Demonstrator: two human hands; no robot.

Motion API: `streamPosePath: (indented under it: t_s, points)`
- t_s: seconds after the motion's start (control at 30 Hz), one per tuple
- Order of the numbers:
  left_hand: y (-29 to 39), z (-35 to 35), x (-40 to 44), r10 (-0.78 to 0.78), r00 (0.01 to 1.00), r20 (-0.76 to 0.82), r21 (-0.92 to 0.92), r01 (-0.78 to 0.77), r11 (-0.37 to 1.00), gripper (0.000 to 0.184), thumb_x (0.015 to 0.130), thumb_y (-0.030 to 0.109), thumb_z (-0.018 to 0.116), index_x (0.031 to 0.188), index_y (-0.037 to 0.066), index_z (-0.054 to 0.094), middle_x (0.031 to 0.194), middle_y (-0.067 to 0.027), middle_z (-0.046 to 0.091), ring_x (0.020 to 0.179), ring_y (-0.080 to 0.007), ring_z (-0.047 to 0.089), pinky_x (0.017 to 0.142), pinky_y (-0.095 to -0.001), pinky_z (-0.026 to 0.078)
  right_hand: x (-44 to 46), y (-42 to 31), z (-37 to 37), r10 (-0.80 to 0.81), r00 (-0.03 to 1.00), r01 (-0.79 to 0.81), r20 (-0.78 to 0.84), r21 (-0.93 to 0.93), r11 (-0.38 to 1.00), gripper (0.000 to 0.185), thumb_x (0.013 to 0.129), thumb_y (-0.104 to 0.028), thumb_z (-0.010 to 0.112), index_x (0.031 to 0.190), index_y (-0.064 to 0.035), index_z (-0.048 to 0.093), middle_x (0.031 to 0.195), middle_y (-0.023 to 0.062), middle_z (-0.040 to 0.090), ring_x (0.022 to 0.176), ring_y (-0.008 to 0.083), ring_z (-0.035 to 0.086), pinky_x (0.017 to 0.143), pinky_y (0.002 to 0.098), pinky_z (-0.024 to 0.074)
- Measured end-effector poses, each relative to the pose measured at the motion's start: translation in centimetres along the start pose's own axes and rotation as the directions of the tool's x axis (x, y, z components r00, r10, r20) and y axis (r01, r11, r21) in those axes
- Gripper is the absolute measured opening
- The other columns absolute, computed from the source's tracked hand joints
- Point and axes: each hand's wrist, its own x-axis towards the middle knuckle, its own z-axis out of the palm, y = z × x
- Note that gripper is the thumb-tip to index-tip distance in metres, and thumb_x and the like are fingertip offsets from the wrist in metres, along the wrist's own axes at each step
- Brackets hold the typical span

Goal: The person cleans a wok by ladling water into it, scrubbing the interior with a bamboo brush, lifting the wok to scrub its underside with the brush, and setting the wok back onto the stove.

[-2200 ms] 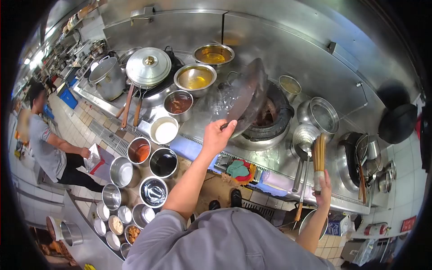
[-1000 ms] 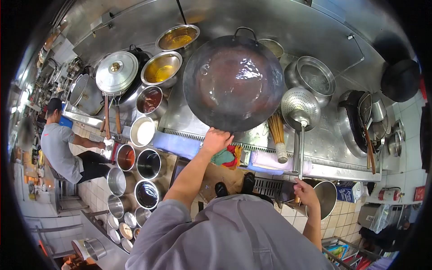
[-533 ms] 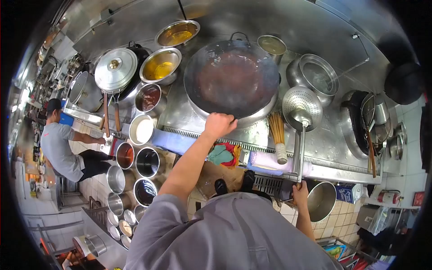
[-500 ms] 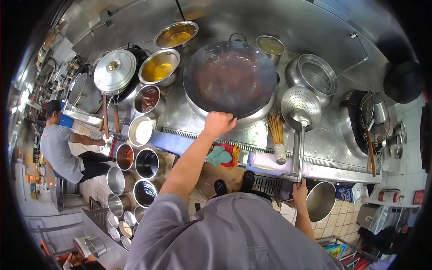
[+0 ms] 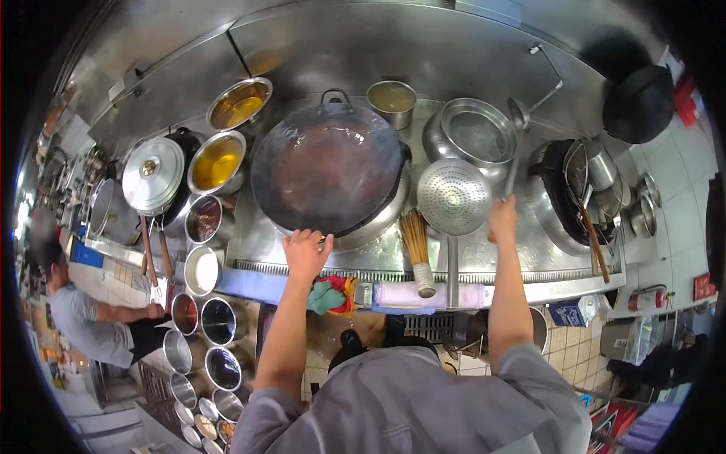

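Observation:
A large black wok [image 5: 265,178] on the burner holds steaming reddish-brown liquid. My left hand [image 5: 306,253] is closed on the wok's near edge, where its near handle is mostly hidden by my fingers. My right hand [image 5: 502,219] grips the handle of a ladle [image 5: 519,113], whose bowl is raised beside the tap at the back right. Just left of that hand, a perforated skimmer [image 5: 454,198] rests with its handle toward me. A bamboo wok brush [image 5: 417,250] lies between skimmer and wok. Behind the skimmer stands a metal pot [image 5: 478,130] of clear liquid.
Bowls of yellow oil [image 5: 218,161] and several sauce pots [image 5: 219,319] line the left. A lidded pan [image 5: 153,175] sits farther left, near a co-worker [image 5: 87,321]. Bunched cloths [image 5: 331,295] lie at the front edge. Another wok [image 5: 556,193] stands at the right.
My right hand has risen from below the stove edge and lifted the ladle off the skimmer toward the tap. The view has shifted right; my left hand remains at the wok's near edge.

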Motion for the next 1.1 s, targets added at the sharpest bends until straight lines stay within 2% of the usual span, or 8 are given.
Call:
streamPosePath:
  t_s: [0.17,0.23,0.6,0.67,0.83,0.9,0.93,1.1]
  points:
    - [-0.3,0.2,-0.1,-0.018,1.000,-0.012,-0.050,0.018,0.999,0.029,0.076,0.029,0.070,0.060,0.010,0.056,0.065,-0.0050,0.053,0.071,-0.0282,0.054,0.064,-0.0434,0.040,12.9,-0.4,10.2,0.127,0.775,-0.502,0.619,0.480,0.719,0.015,0.086,-0.011,0.048,0.093,-0.0005,0.055,0.079,0.0176,0.063,0.065,0.0293,0.063,0.061,0.0407,0.0542]
    - [-0.3,0.2,-0.1,-0.016,1.000,-0.021,-0.089,0.014,0.996,0.029,0.076,0.028,0.071,0.060,0.009,0.056,0.065,-0.0055,0.052,0.071,-0.0290,0.053,0.063,-0.0434,0.040,15.3,-7.4,6.3,0.099,0.627,-0.668,0.773,0.599,-0.441,0.005,0.083,-0.006,0.049,0.080,-0.0033,0.052,0.068,0.0093,0.055,0.054,0.0203,0.056,0.050,0.0321,0.0540]
    - [-0.5,0.0,-0.2,-0.024,0.999,-0.040,-0.181,0.017,0.983,0.030,0.075,0.024,0.072,0.058,0.005,0.055,0.063,-0.0098,0.051,0.067,-0.0311,0.051,0.062,-0.0420,0.044,21.5,-12.0,0.9,-0.124,0.692,-0.662,0.712,0.693,0.285,0.019,0.088,-0.008,0.051,0.069,-0.0074,0.050,0.060,0.0049,0.052,0.047,0.0166,0.052,0.043,0.0288,0.0452]
    - [-0.7,0.1,-0.1,-0.023,0.999,-0.035,-0.202,0.015,0.979,0.030,0.075,0.025,0.072,0.059,0.005,0.056,0.063,-0.0094,0.052,0.067,-0.0305,0.051,0.062,-0.0419,0.044,23.5,-4.4,6.3,-0.009,0.886,-0.051,0.464,0.115,0.992,0.019,0.086,-0.017,0.055,0.082,0.0008,0.058,0.071,0.0146,0.063,0.058,0.0241,0.062,0.051,0.0390,0.0498]
    - [-1.2,0.1,-0.2,-0.007,1.000,-0.026,-0.231,0.001,0.973,0.030,0.077,0.025,0.072,0.061,0.005,0.056,0.061,-0.0094,0.050,0.065,-0.0311,0.050,0.061,-0.0415,0.042,17.3,2.9,8.5,-0.146,0.978,0.169,0.146,-0.161,0.972,0.017,0.077,-0.005,0.049,0.085,0.0071,0.058,0.075,0.0192,0.063,0.071,0.0274,0.065,0.062,0.0414,0.0524]
    - [-1.4,-0.3,-0.1,0.032,0.999,0.015,-0.287,-0.026,0.958,0.025,0.080,0.023,0.069,0.066,0.004,0.059,0.064,-0.0098,0.051,0.066,-0.0311,0.051,0.062,-0.0409,0.042,16.9,1.9,6.0,-0.171,0.552,-0.713,0.816,0.568,0.411,0.007,0.075,0.000,0.047,0.074,-0.0011,0.053,0.064,0.0119,0.056,0.060,0.0200,0.058,0.055,0.0327,0.0529]
    - [-1.7,-0.4,-0.1,0.038,0.999,0.008,-0.288,-0.035,0.957,0.025,0.080,0.023,0.069,0.066,0.004,0.059,0.064,-0.0098,0.051,0.066,-0.0311,0.051,0.062,-0.0409,0.042,16.6,0.2,5.0,-0.177,0.642,-0.766,0.746,0.627,-0.139,0.011,0.075,0.004,0.045,0.067,-0.0044,0.045,0.061,0.0071,0.047,0.052,0.0158,0.050,0.049,0.0233,0.0505]
    - [-2.4,-0.6,-0.4,0.105,0.994,-0.023,-0.350,-0.106,0.931,0.017,0.085,0.022,0.064,0.079,0.006,0.065,0.077,-0.0106,0.055,0.075,-0.0312,0.052,0.068,-0.0411,0.044,12.5,-5.5,-0.4,-0.253,0.571,-0.718,0.781,0.326,-0.615,0.009,0.077,0.004,0.044,0.069,0.0028,0.042,0.068,0.0096,0.046,0.058,0.0183,0.051,0.050,0.0233,0.0506]
